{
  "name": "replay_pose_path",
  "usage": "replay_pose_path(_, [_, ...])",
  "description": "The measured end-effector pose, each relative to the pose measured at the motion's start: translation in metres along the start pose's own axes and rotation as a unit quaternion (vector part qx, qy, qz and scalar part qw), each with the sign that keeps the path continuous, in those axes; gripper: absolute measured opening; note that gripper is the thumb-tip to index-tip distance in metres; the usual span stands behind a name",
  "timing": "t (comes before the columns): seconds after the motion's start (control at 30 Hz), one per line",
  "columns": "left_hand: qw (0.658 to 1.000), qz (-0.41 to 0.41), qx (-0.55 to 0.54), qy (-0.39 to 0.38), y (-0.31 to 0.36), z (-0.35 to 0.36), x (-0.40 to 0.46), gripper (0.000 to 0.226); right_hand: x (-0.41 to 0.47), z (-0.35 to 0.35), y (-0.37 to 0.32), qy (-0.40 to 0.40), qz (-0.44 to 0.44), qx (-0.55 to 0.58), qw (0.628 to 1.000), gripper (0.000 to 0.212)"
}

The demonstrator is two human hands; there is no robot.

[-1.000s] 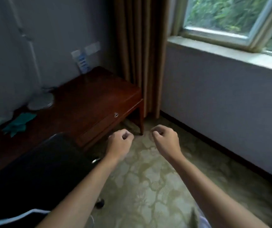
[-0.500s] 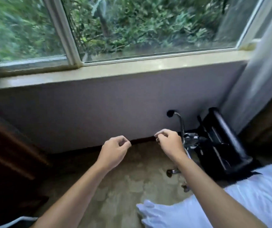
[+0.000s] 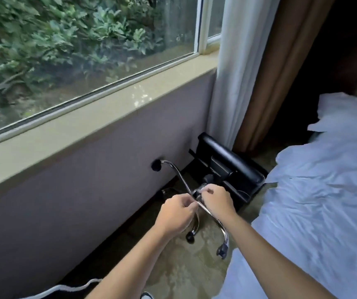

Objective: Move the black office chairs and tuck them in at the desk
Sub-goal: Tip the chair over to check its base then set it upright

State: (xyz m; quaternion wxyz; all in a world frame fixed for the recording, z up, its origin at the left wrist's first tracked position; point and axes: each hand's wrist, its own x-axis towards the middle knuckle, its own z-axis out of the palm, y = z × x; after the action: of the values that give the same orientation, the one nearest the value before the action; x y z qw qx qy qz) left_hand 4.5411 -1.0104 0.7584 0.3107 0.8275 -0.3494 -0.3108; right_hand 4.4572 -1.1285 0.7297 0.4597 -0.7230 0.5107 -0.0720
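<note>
Chair, black, office type with chrome star base [image 3: 227, 169], lies tipped on its side on the patterned carpet between the grey wall under the window [image 3: 87, 186] and the white-sheeted bed [image 3: 324, 201]. Long axis runs away from the person, base nearest. Both hands are at the chrome hub: left hand [image 3: 176, 212] curled around a leg, right hand [image 3: 216, 200] pinching near the centre column; neither is nearer. No readable brand or writing. Desk not in view.
</note>
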Motion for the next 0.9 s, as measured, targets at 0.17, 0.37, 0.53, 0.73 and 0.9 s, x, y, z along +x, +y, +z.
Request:
replay_pose_path(0.17, [0.997, 0.029, 0.023, -0.061, 0.002, -0.009, 0.047, 0.019, 0.035, -0.003, -0.015, 0.051, 0.035, 0.004, 0.998, 0.021])
replay_pose_path(0.37, [0.990, 0.023, 0.061, -0.123, 0.009, 0.000, 0.123, 0.015, 0.107, -0.040, 0.018, 0.114, 0.143, 0.151, 0.972, 0.027])
replay_pose_path(0.53, [0.981, 0.014, 0.102, -0.166, 0.025, 0.034, 0.188, 0.017, 0.174, -0.064, 0.058, 0.118, 0.210, 0.227, 0.944, 0.015])
replay_pose_path(0.73, [0.966, -0.066, 0.155, -0.195, 0.040, 0.103, 0.304, 0.025, 0.300, -0.080, 0.094, 0.042, 0.280, 0.317, 0.905, 0.017])
replay_pose_path(0.9, [0.930, -0.136, 0.229, -0.254, 0.020, 0.177, 0.372, 0.052, 0.376, -0.067, 0.132, 0.002, 0.359, 0.456, 0.814, 0.038])
